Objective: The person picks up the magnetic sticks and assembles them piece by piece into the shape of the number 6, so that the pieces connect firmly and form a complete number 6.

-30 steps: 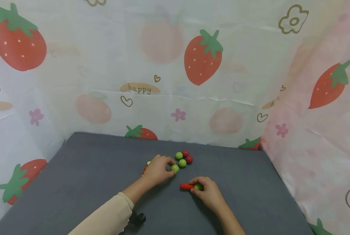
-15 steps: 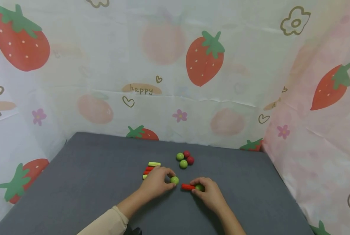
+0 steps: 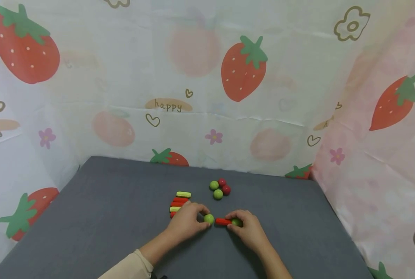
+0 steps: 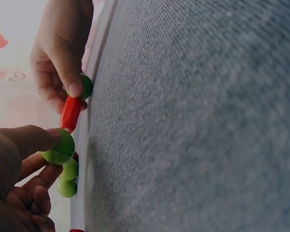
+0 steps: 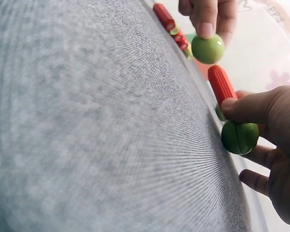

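Between thumb and fingers, my left hand (image 3: 188, 220) pinches a glossy green ball (image 3: 209, 219); a thin groove crosses this ball in the left wrist view. Facing it, my right hand (image 3: 248, 228) grips a short red ridged stick (image 5: 222, 83) with a second green ball (image 5: 239, 137) at its near end. The right thumb lies over where stick and ball meet, so that joint is hidden. The stick's free end points at the left hand's ball, with a narrow gap showing between them in the head and right wrist views.
Behind the hands on the dark grey table (image 3: 280, 217) sits a cluster of green balls (image 3: 218, 194) and red balls (image 3: 226, 190). Several red sticks (image 3: 180, 200) and yellow sticks (image 3: 183, 194) lie in a row, partly behind the left hand. Printed cloth (image 3: 291, 93) walls the table.
My left hand has drawn its green ball away from the cluster, toward me and close to the red stick's end. More of the stick row shows. The right hand has stayed nearly still.
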`<state>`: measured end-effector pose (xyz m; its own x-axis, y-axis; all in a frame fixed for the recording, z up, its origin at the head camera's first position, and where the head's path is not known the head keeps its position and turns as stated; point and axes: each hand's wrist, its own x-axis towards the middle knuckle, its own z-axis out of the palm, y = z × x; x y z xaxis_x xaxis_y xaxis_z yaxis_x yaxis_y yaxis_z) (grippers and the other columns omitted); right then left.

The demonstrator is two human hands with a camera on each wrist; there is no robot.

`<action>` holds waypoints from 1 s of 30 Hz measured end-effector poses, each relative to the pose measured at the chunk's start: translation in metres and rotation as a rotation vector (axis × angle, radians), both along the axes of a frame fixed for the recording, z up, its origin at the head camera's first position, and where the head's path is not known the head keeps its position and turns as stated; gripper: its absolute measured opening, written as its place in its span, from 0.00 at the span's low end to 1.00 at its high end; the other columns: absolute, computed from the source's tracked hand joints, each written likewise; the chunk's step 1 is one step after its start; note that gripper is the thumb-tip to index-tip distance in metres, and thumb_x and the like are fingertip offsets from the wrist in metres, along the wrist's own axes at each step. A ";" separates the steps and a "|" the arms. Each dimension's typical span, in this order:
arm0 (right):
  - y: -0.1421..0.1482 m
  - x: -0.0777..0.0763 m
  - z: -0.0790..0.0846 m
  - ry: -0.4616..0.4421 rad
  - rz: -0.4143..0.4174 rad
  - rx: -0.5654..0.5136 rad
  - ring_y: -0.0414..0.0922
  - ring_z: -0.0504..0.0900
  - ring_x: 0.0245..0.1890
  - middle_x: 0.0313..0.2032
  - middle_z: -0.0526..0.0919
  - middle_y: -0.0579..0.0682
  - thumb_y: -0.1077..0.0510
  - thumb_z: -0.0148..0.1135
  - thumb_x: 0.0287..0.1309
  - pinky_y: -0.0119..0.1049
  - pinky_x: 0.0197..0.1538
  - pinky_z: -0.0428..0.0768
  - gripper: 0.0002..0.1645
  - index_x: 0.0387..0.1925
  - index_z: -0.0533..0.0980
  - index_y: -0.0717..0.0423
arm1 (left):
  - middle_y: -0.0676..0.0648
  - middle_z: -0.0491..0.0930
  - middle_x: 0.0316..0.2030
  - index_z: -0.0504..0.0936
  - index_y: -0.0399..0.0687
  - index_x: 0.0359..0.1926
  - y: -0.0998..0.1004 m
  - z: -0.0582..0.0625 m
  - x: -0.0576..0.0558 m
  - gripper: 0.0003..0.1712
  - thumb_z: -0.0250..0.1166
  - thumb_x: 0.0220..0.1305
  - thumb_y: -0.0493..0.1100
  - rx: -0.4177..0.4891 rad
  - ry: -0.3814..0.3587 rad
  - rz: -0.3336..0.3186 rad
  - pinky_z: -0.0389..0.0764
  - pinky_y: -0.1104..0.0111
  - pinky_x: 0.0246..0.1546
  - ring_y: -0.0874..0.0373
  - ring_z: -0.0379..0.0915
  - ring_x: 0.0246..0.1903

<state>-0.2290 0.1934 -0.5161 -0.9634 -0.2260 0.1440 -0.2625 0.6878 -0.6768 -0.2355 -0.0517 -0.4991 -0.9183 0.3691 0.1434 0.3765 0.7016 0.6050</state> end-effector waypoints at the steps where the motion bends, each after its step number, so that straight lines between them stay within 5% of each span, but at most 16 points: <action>1: 0.000 0.000 0.000 -0.001 0.003 -0.001 0.43 0.79 0.46 0.41 0.86 0.37 0.59 0.77 0.55 0.44 0.51 0.75 0.13 0.40 0.86 0.39 | 0.59 0.85 0.37 0.88 0.56 0.44 0.000 -0.001 0.000 0.14 0.78 0.57 0.49 0.000 0.002 -0.002 0.76 0.57 0.53 0.58 0.79 0.42; 5: -0.002 0.001 0.001 0.001 0.007 -0.006 0.43 0.79 0.46 0.41 0.86 0.37 0.59 0.77 0.55 0.43 0.50 0.75 0.13 0.40 0.86 0.39 | 0.59 0.86 0.37 0.88 0.56 0.44 0.002 -0.003 0.002 0.14 0.79 0.56 0.50 0.006 0.001 -0.004 0.77 0.57 0.53 0.58 0.79 0.42; 11: -0.002 0.001 0.001 0.008 0.016 0.002 0.42 0.79 0.46 0.40 0.86 0.36 0.59 0.77 0.55 0.43 0.50 0.75 0.13 0.40 0.86 0.38 | 0.58 0.86 0.38 0.89 0.55 0.44 0.004 -0.002 0.003 0.15 0.79 0.56 0.49 0.011 0.000 0.000 0.70 0.52 0.66 0.56 0.80 0.44; 18: -0.002 0.000 0.000 0.013 0.038 0.026 0.43 0.79 0.45 0.39 0.86 0.36 0.58 0.77 0.55 0.43 0.50 0.75 0.13 0.40 0.86 0.38 | 0.58 0.86 0.38 0.88 0.56 0.44 0.003 -0.001 0.007 0.15 0.79 0.56 0.50 -0.002 -0.020 0.023 0.77 0.60 0.47 0.59 0.77 0.42; 25: -0.002 0.000 -0.001 0.022 0.047 0.035 0.43 0.79 0.46 0.39 0.86 0.35 0.58 0.77 0.55 0.45 0.51 0.75 0.13 0.40 0.86 0.38 | 0.56 0.87 0.39 0.88 0.54 0.45 0.001 0.000 0.009 0.16 0.79 0.56 0.48 0.017 -0.015 0.016 0.75 0.54 0.57 0.56 0.80 0.45; 30: -0.002 0.000 -0.001 0.032 0.045 0.038 0.42 0.79 0.46 0.39 0.86 0.35 0.58 0.77 0.54 0.43 0.50 0.76 0.14 0.40 0.86 0.38 | 0.55 0.87 0.41 0.88 0.53 0.46 -0.004 0.000 0.011 0.16 0.79 0.56 0.48 0.031 -0.007 0.022 0.77 0.58 0.51 0.57 0.80 0.44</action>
